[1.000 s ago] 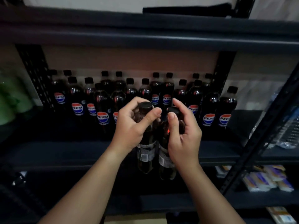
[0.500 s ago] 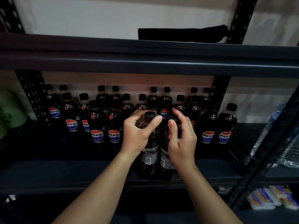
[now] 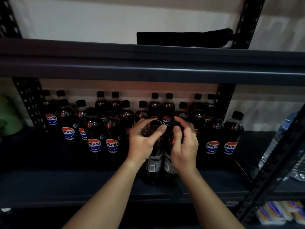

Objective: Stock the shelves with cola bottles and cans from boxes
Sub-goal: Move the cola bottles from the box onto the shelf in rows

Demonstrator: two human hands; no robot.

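Dark cola bottles crowd the shelf (image 3: 214, 184). Your left hand (image 3: 142, 144) grips one bottle (image 3: 154, 164) by its neck, your right hand (image 3: 184, 149) the neighbouring bottle (image 3: 170, 166); both stand at the front, labels backward. Next, likely release or turn them forward.

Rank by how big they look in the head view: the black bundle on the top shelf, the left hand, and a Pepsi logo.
1. Black bundle, widest by far.
2. Left hand, though it is nearer the camera, so its size is inflated.
3. Pepsi logo, clearly smallest.
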